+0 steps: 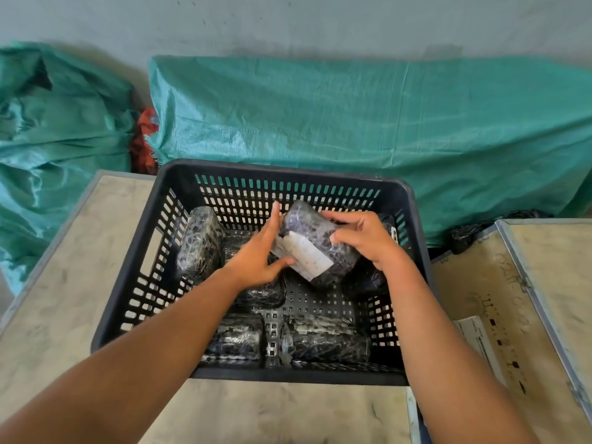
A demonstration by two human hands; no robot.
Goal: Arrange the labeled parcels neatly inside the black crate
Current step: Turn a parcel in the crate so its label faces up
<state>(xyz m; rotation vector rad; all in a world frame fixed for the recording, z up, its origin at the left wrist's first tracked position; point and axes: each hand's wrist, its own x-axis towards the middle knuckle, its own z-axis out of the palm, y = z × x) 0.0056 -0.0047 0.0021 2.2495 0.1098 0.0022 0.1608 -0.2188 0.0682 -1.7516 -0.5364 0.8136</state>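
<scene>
A black slotted crate [128, 283] stands on a wooden case in front of me. Both hands hold one black bubble-wrapped parcel [315, 230] with a white label [306, 256] above the crate's middle. My left hand [259, 254] grips its left side, thumb under the label. My right hand [365, 237] clasps its right side from above. Another wrapped parcel [200, 240] stands on end at the back left. Two more lie along the front, one at the left [235, 339] and one at the right [326, 338]. Further parcels lie partly hidden under my hands.
The crate rests on a plywood case with metal edging [80, 267]. A second case [512, 299] with a white sticker stands at the right. Green woven sacks [368, 123] lie behind against a grey wall, with a red bag [144, 139] between them.
</scene>
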